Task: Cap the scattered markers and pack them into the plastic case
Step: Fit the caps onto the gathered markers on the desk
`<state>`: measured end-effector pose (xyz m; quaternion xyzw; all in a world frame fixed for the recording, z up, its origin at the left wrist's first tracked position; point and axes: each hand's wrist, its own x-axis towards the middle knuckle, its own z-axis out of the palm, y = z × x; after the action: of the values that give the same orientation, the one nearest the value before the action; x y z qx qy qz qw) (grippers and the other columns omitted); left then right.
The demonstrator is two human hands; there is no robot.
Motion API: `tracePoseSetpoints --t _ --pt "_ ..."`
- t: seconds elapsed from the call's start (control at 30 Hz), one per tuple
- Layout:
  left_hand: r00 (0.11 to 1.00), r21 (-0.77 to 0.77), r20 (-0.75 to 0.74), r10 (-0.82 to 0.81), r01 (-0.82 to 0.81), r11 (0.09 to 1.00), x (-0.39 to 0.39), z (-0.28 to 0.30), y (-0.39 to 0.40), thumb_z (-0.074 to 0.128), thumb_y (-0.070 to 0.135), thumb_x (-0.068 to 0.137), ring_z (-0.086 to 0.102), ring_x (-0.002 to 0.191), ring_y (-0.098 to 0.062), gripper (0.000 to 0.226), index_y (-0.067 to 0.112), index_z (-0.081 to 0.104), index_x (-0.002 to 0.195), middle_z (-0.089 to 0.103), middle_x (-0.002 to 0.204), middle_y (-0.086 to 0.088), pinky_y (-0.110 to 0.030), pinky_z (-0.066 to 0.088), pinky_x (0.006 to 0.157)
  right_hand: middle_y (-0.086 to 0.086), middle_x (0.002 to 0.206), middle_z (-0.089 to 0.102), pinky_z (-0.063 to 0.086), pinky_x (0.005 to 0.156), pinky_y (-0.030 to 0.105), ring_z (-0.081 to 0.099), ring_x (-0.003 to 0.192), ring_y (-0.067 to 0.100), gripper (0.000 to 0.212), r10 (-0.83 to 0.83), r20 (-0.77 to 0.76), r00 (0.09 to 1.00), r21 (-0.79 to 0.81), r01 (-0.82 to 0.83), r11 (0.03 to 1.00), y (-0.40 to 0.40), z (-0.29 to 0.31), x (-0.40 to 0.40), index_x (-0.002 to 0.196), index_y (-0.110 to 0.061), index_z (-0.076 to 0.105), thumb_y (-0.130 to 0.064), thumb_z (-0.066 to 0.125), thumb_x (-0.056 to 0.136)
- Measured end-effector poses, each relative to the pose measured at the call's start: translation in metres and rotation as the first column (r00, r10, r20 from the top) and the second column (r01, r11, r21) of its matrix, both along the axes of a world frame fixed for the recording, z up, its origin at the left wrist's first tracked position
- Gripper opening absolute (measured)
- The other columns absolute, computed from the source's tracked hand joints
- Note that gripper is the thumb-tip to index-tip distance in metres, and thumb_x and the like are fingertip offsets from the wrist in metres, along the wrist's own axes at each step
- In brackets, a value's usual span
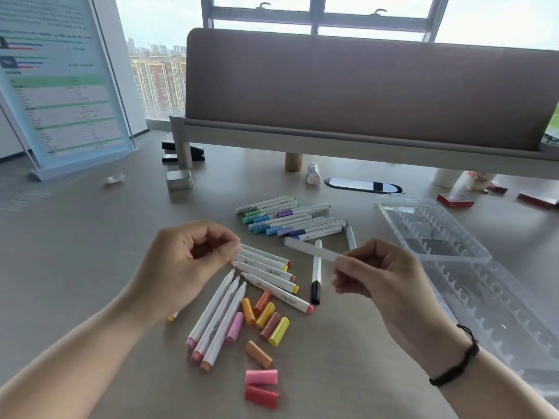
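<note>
The right hand [375,273] pinches one end of a white marker [311,250] between thumb and fingertips and holds it above the table [90,252], tilted, its far end pointing up-left toward the capped group. The left hand [187,261] is curled with its fingertips pinched together; whether it holds anything cannot be told. Capped markers with blue, green and purple caps [287,219] lie side by side behind the hands. Uncapped white markers [217,316] with pink, red and orange butt ends lie between the hands, just beside loose caps [266,316] in orange, yellow, pink and red. A black-capped marker [316,273] lies near the right hand. The clear plastic case [435,231] lies open at the right, its ridged slots visible.
</note>
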<state>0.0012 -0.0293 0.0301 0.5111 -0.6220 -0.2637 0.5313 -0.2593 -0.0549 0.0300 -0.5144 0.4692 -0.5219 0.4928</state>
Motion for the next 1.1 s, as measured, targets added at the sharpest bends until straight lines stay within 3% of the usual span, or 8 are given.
tracePoseSetpoints --t 0.1,0.2,0.27,0.43,0.53,0.7,0.93,1.1 --pt "0.990 0.019 -0.052 0.129 -0.128 0.992 0.008 0.001 -0.007 0.071 0.002 0.087 0.054 0.049 0.004 0.013 0.013 0.073 0.081 0.069 0.061 0.007 -0.006 0.041 0.051 0.013 0.062 0.070 0.060 0.060 0.042 0.069 0.060 0.035 0.015 -0.220 -0.171 0.960 -0.059 0.213 0.975 -0.011 -0.009 -0.007 0.073 -0.005 0.064 -0.003 0.076 0.081" --pt "0.984 0.031 -0.021 0.177 -0.176 0.984 0.012 -0.002 -0.010 0.071 0.007 0.088 0.056 0.054 0.003 0.014 0.019 0.073 0.080 0.070 0.063 0.005 -0.008 0.044 0.054 -0.004 0.063 0.065 0.049 0.056 0.031 0.063 0.063 0.016 0.027 -0.325 -0.588 0.741 -0.220 0.240 0.945 -0.012 -0.015 -0.011 0.067 -0.020 0.061 -0.037 0.081 0.074" --pt "0.983 0.037 0.007 0.184 -0.184 0.982 0.013 -0.003 -0.011 0.071 0.008 0.088 0.055 0.052 0.002 0.015 0.020 0.073 0.080 0.069 0.061 0.005 -0.007 0.042 0.052 -0.011 0.070 0.060 0.040 0.057 0.027 0.056 0.067 0.007 0.036 -0.339 -0.706 0.621 -0.278 0.198 0.940 -0.007 -0.014 -0.009 0.066 -0.024 0.060 -0.055 0.077 0.072" --pt "0.990 0.053 0.023 0.139 -0.141 0.989 0.008 0.000 -0.009 0.069 0.004 0.089 0.049 0.043 0.001 0.009 0.009 0.073 0.083 0.066 0.057 0.003 -0.006 0.036 0.048 -0.016 0.065 0.060 0.033 0.051 0.014 0.053 0.060 0.006 0.023 -0.262 -0.702 0.663 -0.339 0.014 0.941 -0.005 -0.017 -0.003 0.066 -0.026 0.063 -0.038 0.073 0.083" --pt "0.995 0.076 0.066 0.074 -0.079 0.994 0.004 -0.001 -0.007 0.069 0.005 0.089 0.050 0.044 0.001 0.009 0.009 0.073 0.082 0.065 0.057 0.002 -0.005 0.036 0.048 -0.015 0.067 0.064 0.041 0.054 0.016 0.055 0.062 0.007 0.014 -0.121 -0.715 0.688 -0.295 -0.141 0.945 0.003 -0.018 0.003 0.071 -0.030 0.068 -0.029 0.075 0.083" --pt "0.989 0.076 0.149 0.007 -0.019 0.997 0.004 -0.002 -0.004 0.071 0.007 0.088 0.056 0.054 0.001 0.009 0.014 0.074 0.082 0.069 0.062 0.006 -0.008 0.041 0.056 -0.016 0.068 0.061 0.043 0.059 0.016 0.058 0.075 0.009 0.010 -0.071 -0.775 0.628 -0.343 -0.324 0.881 0.015 -0.016 0.007 0.076 -0.032 0.071 -0.031 0.080 0.080" --pt "0.993 0.075 0.101 0.054 -0.062 0.995 0.007 0.001 -0.005 0.069 0.006 0.090 0.052 0.046 0.001 0.010 0.011 0.074 0.083 0.065 0.058 0.008 -0.005 0.037 0.051 -0.019 0.073 0.063 0.042 0.060 0.007 0.060 0.076 0.003 0.008 0.018 -0.793 0.609 -0.335 -0.462 0.821 0.023 -0.017 0.013 0.083 -0.029 0.073 -0.023 0.078 0.083" --pt "0.990 0.082 0.140 0.015 -0.026 0.996 0.007 0.000 -0.004 0.069 0.008 0.090 0.054 0.047 0.001 0.010 0.015 0.073 0.083 0.067 0.060 0.011 -0.005 0.038 0.051 -0.014 0.072 0.067 0.045 0.060 0.012 0.062 0.075 0.006 0.005 0.032 -0.780 0.625 -0.291 -0.407 0.866 0.021 -0.020 0.013 0.082 -0.031 0.074 -0.027 0.076 0.084"
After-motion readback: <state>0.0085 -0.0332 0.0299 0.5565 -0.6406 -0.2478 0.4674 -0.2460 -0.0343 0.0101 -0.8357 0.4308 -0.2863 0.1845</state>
